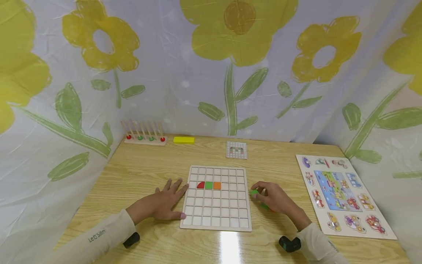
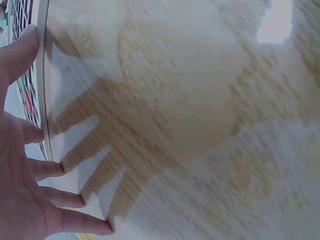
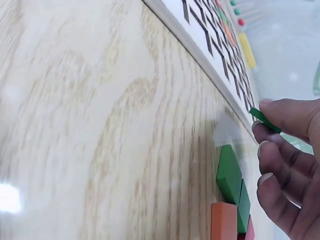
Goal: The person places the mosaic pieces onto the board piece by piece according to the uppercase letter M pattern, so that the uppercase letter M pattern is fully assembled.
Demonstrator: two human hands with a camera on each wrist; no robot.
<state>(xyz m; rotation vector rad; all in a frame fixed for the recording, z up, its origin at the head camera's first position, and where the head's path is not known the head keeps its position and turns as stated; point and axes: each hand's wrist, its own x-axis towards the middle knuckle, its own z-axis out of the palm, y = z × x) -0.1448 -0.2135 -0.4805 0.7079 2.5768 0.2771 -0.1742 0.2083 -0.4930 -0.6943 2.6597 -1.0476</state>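
A white grid board [image 1: 215,211] lies on the table, with a red quarter-round tile [image 1: 201,185], a green square tile [image 1: 208,185] and an orange square tile [image 1: 217,185] side by side in one row. My left hand [image 1: 165,202] is spread out, its thumb and fingertips at the board's left edge. To the right of the board, my right hand [image 1: 271,196] pinches a green tile [image 3: 265,120] between thumb and forefinger. Under that hand lie loose green tiles [image 3: 230,175], an orange tile [image 3: 223,222] and a bit of red, partly hidden in the head view.
Behind the board lies a small pattern card [image 1: 236,150]. A peg stand with beads [image 1: 145,140] and a yellow block [image 1: 184,140] sit at the back left. A picture puzzle board [image 1: 346,198] takes up the right side. Flower-printed cloth [image 1: 158,73] hangs behind the table.
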